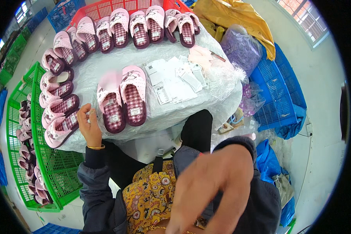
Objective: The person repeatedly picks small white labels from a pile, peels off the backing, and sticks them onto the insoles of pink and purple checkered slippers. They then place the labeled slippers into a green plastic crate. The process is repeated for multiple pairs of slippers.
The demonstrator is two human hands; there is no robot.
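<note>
A pair of pink slippers (133, 95) with dark plaid insoles lies on the wrapped table in front of me, toes pointing away. My left hand (89, 126) rests at the table's near edge, between this pair and the slippers (66, 124) on the left. Its fingers are loosely bent and apart, with nothing visible in them. Large and blurred, my right hand (218, 179) is raised close to the camera over my lap. Its fingertips point toward the lower edge, and whether they hold anything cannot be made out.
More slippers (119, 29) line the table's far and left edges. White labels (169, 84) and pink paper (201, 54) lie right of the pair. A green crate (58, 167) of slippers stands left, a red crate (101, 8) behind, and blue crates (271, 89) right.
</note>
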